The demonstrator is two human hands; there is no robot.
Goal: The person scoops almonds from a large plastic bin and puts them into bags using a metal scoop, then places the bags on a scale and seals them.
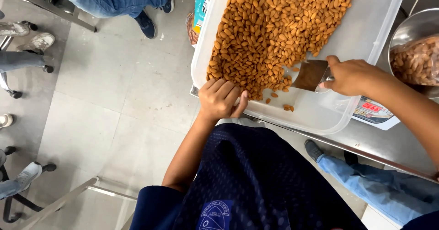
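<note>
While the right hand (pixel 352 77) grips a metal scoop (pixel 312 74) whose blade points left at the almonds (pixel 274 29) in the plastic tub (pixel 366 33), the left hand (pixel 221 97), fingers curled, touches the pile's near edge.
</note>
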